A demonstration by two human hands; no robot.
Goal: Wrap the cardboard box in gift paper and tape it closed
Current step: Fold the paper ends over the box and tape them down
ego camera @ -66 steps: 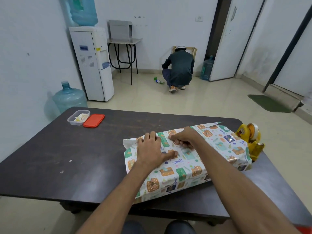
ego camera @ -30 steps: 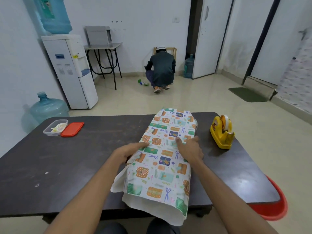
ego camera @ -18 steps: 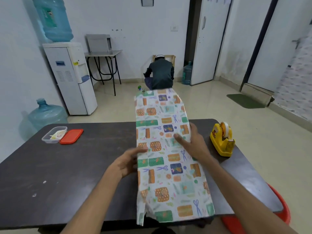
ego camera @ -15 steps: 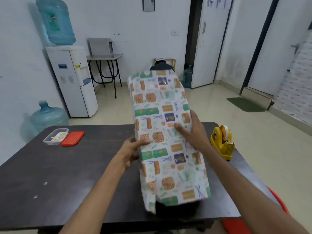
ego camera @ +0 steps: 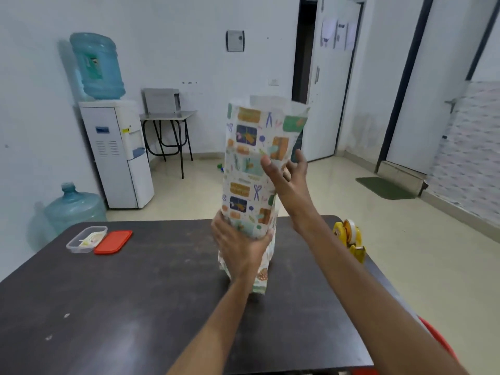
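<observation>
Left hand (ego camera: 240, 247), right hand (ego camera: 290, 182) on box (ego camera: 250, 147) (upright)

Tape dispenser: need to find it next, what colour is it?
The tape dispenser is yellow; the head view shows it best.

A white water dispenser (ego camera: 119, 155) carries a blue bottle (ego camera: 97, 66). Left of the dispenser a spare jug (ego camera: 73, 209) sits on the floor; right of it, a small table (ego camera: 188, 114) bears a grey box (ego camera: 161, 101). Before it, a clear container (ego camera: 79, 250) and red lid (ego camera: 113, 242) lie side by side on the dark bench (ego camera: 135, 307).
</observation>
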